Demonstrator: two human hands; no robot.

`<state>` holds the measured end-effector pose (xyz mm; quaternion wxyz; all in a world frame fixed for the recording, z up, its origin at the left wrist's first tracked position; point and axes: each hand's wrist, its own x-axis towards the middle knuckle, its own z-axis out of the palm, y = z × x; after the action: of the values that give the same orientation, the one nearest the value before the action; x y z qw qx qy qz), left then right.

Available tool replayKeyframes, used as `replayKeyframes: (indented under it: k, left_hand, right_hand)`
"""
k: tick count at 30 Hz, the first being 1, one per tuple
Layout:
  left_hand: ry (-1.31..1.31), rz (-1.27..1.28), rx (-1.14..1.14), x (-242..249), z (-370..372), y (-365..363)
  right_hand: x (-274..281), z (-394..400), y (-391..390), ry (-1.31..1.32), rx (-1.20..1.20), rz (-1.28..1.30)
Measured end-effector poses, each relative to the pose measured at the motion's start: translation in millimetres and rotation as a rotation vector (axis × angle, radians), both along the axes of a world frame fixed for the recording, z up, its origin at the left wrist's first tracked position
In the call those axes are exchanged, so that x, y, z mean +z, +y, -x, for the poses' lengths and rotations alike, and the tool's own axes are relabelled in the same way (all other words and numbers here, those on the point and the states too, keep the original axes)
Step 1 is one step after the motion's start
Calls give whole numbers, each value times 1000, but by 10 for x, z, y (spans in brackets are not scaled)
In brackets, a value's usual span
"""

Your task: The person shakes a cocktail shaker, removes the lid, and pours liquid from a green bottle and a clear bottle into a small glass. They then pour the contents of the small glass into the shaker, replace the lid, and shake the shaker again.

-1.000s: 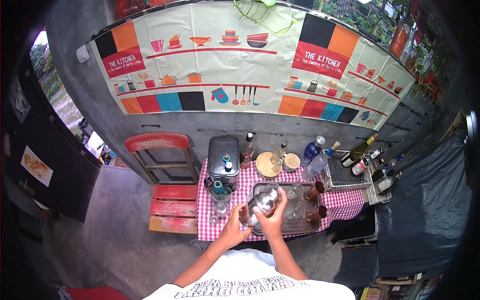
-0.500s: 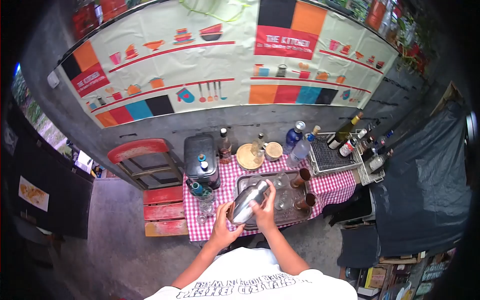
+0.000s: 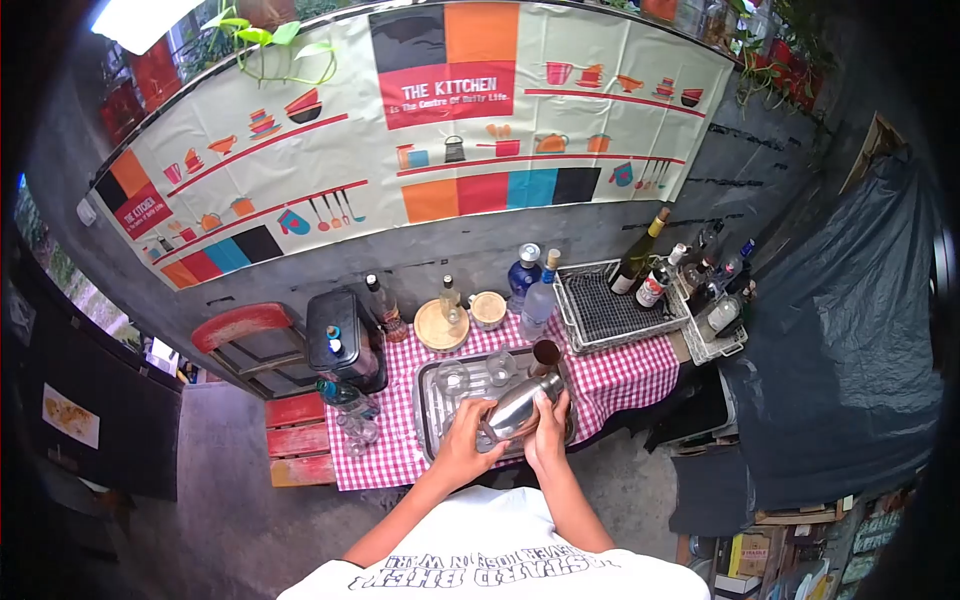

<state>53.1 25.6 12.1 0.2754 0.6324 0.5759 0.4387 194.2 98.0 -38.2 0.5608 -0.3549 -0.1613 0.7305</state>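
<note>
Left hand (image 3: 466,450) and right hand (image 3: 547,432) keep a two-sided grip clamped on the tilted metal shaker (image 3: 513,412), over the tray (image 3: 421,400) on the bench (image 3: 625,388). Brown cup (image 3: 545,355) sits just beyond.

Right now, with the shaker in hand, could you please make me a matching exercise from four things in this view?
Things:
1. Shaker
2. Tray
3. Cloth
4. Chair

Descriptions:
A. Pink-and-white checks
B. Painted mostly red
C. Silver, between the left hand and right hand
D. Lying on the cloth, below the shaker

Right pairs: 1-C, 2-D, 3-A, 4-B
</note>
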Motion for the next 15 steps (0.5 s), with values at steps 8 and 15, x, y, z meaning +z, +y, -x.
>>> replayKeyframes:
  k: [8,15]
  left_hand:
    - [-194,6,49,-303,-558,72]
    - [-143,-89,117,-379,-834,78]
  right_hand:
    - [453,-480,-25,-790,106,-891]
    - [509,-704,19,-881,203,-1329]
